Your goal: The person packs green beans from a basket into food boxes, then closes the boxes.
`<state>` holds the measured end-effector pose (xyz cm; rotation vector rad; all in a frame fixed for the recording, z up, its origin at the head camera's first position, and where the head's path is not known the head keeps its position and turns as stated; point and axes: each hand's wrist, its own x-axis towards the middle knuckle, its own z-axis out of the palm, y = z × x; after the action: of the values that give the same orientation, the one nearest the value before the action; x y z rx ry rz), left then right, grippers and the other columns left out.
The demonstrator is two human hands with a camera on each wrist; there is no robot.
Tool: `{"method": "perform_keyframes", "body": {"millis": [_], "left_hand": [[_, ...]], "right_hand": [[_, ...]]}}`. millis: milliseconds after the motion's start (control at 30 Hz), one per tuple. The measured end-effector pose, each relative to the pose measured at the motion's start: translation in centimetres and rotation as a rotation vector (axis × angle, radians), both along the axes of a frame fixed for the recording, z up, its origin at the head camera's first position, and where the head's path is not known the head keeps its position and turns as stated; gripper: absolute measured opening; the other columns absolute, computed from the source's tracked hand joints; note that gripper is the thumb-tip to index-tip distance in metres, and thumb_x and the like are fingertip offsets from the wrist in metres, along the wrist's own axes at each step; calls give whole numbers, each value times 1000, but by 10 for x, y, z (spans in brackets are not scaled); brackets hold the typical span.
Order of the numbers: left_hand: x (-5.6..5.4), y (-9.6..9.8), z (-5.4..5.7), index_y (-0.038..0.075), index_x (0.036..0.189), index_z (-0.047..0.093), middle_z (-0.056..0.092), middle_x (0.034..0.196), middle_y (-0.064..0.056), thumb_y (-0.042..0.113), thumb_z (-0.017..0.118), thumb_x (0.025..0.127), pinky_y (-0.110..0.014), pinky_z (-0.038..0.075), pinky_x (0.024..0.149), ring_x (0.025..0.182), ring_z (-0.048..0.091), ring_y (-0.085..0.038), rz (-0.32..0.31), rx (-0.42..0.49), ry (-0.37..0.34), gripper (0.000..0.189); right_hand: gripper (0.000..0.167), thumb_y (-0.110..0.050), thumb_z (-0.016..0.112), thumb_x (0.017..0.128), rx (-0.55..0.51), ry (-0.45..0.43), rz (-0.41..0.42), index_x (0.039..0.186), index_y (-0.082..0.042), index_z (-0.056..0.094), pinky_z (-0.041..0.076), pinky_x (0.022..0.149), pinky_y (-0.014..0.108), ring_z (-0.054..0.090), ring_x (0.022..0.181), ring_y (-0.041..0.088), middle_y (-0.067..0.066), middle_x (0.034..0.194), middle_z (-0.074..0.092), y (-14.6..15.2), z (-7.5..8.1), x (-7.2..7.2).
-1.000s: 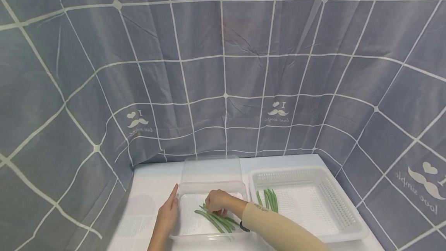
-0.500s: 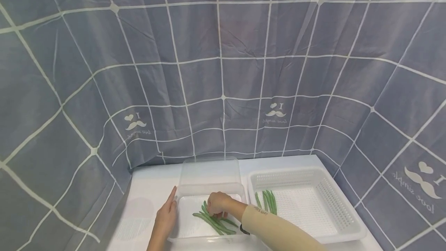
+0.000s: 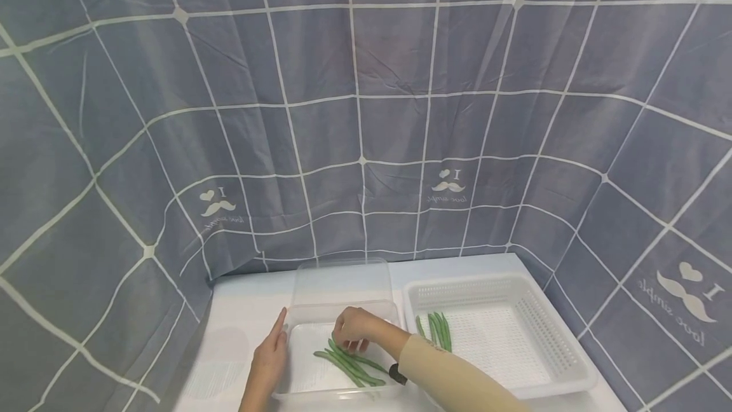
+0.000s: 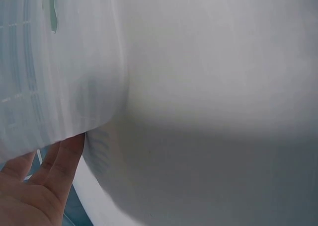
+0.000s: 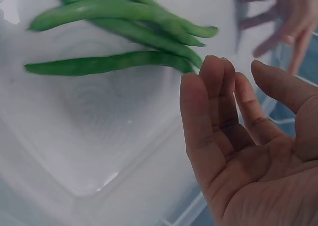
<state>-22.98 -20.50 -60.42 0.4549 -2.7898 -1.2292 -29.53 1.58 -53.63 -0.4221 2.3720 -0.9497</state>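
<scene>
Several green beans [image 3: 349,367] lie in a loose, crossing pile in a clear plastic container [image 3: 303,381]. My right hand [image 3: 351,329] hovers over the far end of the pile, fingers loosely curved. In the right wrist view, its fingertips sit beside the ends of the beans [image 5: 104,62], with nothing between thumb and fingers. My left hand [image 3: 271,356] stays at the container's left wall, fingers extended along the outside. The left wrist view shows the fingers of the left hand [image 4: 44,186] against the clear wall [image 4: 74,112].
On the right stands a white perforated basket [image 3: 566,355] with several more green beans [image 3: 437,329] along its left side. A clear lid [image 3: 343,281] lies behind the container. A grey checked curtain [image 3: 394,126] surrounds the white table [image 3: 229,297].
My right hand has eased off the beans and its fingers have loosened; the beans under it have settled lower in the pile. The left hand has kept its place at the container.
</scene>
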Motion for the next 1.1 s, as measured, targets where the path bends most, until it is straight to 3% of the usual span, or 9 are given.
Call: {"method": "perform_keyframes", "body": {"millis": [133,500,867,1100], "left_hand": [[0,1,1,24,170,28,40,167,-18,29,32,115,-70,41,118,148,46,-49,7,-1,-3,55],[-1,1,1,23,169,29,41,165,-19,28,34,114,-71,42,117,147,47,-50,6,-2,3,55],[0,1,1,21,169,30,42,165,-20,26,33,114,-70,41,118,147,46,-50,8,1,17,55],[-1,2,1,22,169,30,42,165,-21,26,34,114,-70,42,117,147,47,-50,6,1,13,55]], "right_hand": [[1,-8,76,91,-96,-36,-18,91,-8,77,66,57,36,77,68,26,9,77,75,6,6,-2],[16,-17,73,99,-334,-160,-98,110,-8,76,70,66,38,77,74,19,10,90,78,46,17,-6],[30,-21,67,104,-452,-159,-178,125,-1,70,70,74,38,78,81,15,10,97,77,101,31,-13],[34,-23,65,105,-472,-139,-231,130,1,68,70,76,36,77,84,14,10,101,76,140,33,-13]]}}
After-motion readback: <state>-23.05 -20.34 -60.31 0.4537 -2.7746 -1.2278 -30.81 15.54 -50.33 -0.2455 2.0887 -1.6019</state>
